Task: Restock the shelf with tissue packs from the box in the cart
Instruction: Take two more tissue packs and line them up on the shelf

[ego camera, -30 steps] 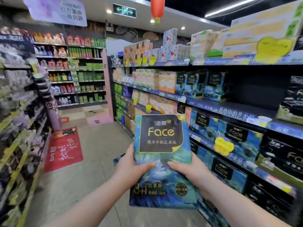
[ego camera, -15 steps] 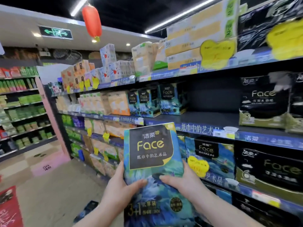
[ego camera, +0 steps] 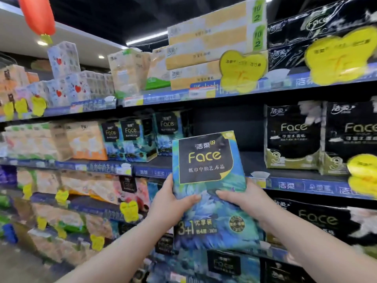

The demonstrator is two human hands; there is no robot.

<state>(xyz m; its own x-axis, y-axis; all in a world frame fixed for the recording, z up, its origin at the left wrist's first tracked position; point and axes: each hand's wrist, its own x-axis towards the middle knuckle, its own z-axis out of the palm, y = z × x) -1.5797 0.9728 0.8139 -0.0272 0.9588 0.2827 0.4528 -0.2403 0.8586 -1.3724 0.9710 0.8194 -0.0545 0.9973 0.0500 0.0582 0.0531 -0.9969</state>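
I hold a blue-green tissue pack (ego camera: 208, 188) with a black "Face" label upright in front of the shelves. My left hand (ego camera: 169, 203) grips its left side and my right hand (ego camera: 244, 201) grips its right side. Behind the pack's top, the middle shelf (ego camera: 224, 162) has a dark open gap. Matching blue "Face" packs (ego camera: 140, 139) stand to the left of that gap. The box and the cart are out of view.
Black "Face" packs (ego camera: 293, 137) fill the same shelf to the right of the gap. Orange and white tissue packs (ego camera: 208, 48) sit on the top shelf with yellow price tags (ego camera: 242, 68). More packs fill the lower shelves. A red lantern (ego camera: 37, 15) hangs at top left.
I have turned right to face the shelving and come closer. The pack has risen with both hands, from the lower shelves to the level of the middle shelf's gap.
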